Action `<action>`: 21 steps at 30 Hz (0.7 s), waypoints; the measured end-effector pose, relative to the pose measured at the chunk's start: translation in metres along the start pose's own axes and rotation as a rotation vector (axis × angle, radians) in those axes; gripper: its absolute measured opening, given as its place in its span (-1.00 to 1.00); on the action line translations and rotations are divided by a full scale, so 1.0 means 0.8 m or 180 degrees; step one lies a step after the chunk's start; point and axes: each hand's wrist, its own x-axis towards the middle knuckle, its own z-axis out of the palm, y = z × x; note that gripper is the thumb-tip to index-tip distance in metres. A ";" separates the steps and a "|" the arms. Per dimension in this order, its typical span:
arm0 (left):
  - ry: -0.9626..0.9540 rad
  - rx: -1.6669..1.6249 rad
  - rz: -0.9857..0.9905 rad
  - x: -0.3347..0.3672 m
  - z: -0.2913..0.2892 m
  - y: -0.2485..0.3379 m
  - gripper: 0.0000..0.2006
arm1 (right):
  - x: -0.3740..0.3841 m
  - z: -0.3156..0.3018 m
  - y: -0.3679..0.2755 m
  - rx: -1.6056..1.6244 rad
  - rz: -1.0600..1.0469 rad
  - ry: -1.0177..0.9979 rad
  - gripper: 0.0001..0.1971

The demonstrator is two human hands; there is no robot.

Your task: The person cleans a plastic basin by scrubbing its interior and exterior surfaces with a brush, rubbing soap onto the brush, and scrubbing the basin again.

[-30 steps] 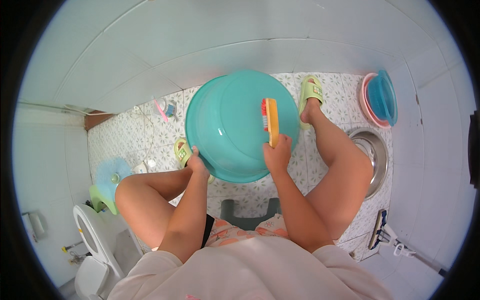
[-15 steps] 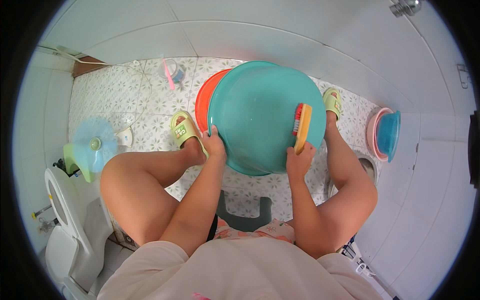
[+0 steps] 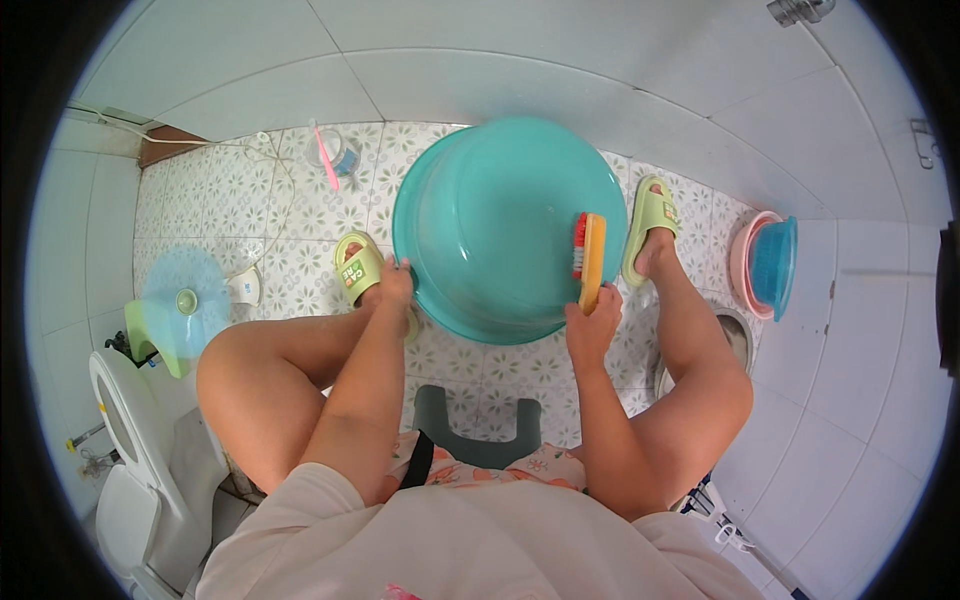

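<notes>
Floral-patterned white floor tiles [image 3: 235,195] lie beneath the overturned round teal plastic basin [image 3: 505,220]. Left hand [image 3: 397,282] grips its rim; right hand [image 3: 595,325] clasps the yellow-backed brush [image 3: 594,250] with red-and-white bristles. Basin now conceals the orange rim visible half a second earlier; its underside remains accessible.

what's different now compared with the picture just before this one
The teal basin has shifted slightly to the person's left, and the orange rim that showed past its left side is no longer visible. Nothing was taken hold of or let go: the left hand stays at the basin's edge, and the right hand keeps its grip on the yellow brush.
</notes>
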 end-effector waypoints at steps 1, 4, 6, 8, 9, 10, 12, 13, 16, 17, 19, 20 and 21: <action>-0.0117 -0.0037 -0.0113 -0.003 0.002 -0.023 -0.66 | 0.000 0.003 -0.003 0.0055 -0.0011 -0.0023 -0.61; -0.1172 -0.0787 -0.1319 -0.100 0.067 0.015 -0.76 | 0.017 -0.014 0.050 -0.0409 0.0091 0.0283 -0.60; -0.1288 -0.0694 -0.1538 -0.105 0.046 0.006 -0.78 | 0.015 -0.009 0.039 -0.0041 0.0387 0.0024 -0.59; -0.1502 -0.0611 -0.1771 -0.117 0.044 0.000 -0.79 | 0.012 -0.004 0.040 -0.0038 0.0360 -0.0026 -0.59; -0.1494 -0.0647 -0.1806 -0.124 0.045 -0.002 -0.78 | 0.011 -0.001 0.040 -0.0041 0.0340 -0.0061 -0.59; -0.1494 -0.0679 -0.1840 -0.128 0.045 0.000 -0.77 | 0.009 0.001 0.038 -0.0048 0.0346 -0.0053 -0.59; -0.1611 -0.0638 -0.1927 -0.127 0.041 0.004 -0.77 | 0.007 0.005 0.035 0.0031 0.0367 -0.0216 -0.60; -0.1701 -0.0599 -0.2012 -0.123 0.035 0.006 -0.76 | 0.005 0.007 0.033 0.0028 0.0375 -0.0206 -0.60; -0.1512 -0.1006 -0.2190 -0.100 0.023 -0.008 -0.75 | -0.005 0.017 0.019 -0.0099 0.0220 -0.0410 -0.60; -0.1519 -0.1008 -0.2190 -0.101 0.026 -0.005 -0.75 | -0.007 0.019 0.018 -0.0084 0.0194 -0.0504 -0.59; -0.1247 -0.0876 -0.2019 -0.106 0.034 0.006 -0.73 | -0.009 0.020 0.020 -0.0078 0.0163 -0.0589 -0.59; -0.1261 -0.0884 -0.2018 -0.111 0.038 0.013 -0.73 | -0.010 0.021 0.024 -0.0158 0.0209 -0.0617 -0.59; -0.1212 -0.0791 -0.1866 -0.117 0.044 0.020 -0.74 | -0.009 0.022 0.028 -0.0239 0.0253 -0.0644 -0.59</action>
